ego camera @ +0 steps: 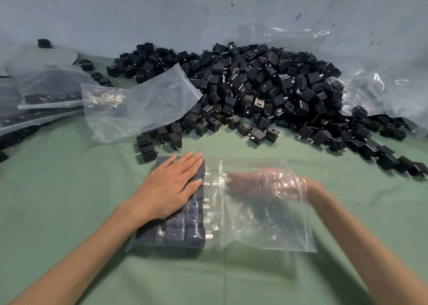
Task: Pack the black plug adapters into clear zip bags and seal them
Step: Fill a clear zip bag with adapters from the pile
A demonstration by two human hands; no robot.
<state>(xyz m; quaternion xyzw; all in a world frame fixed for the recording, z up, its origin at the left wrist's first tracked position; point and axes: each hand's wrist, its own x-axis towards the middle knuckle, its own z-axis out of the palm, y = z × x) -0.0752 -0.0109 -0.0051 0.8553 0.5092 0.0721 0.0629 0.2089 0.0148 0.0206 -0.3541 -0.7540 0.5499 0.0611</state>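
Flatly outspread, gripping nothing: left hand [171, 186] atop bagged adapters [183, 234], right hand [261, 184] inside bag [266, 233].

A: What is shining here?
B: The clear plastic zip bag [266, 226] is gleaming, wrinkly; so is the film [370, 89] at two o'clock.
A: And the adapters [254, 89] at twelve?
B: Looking matt black plastic, metal prongs [206, 200] glinting. The green cloth [69, 200] is lying matt.

1 head-worn view – looks forward and down, close over the table [69, 200].
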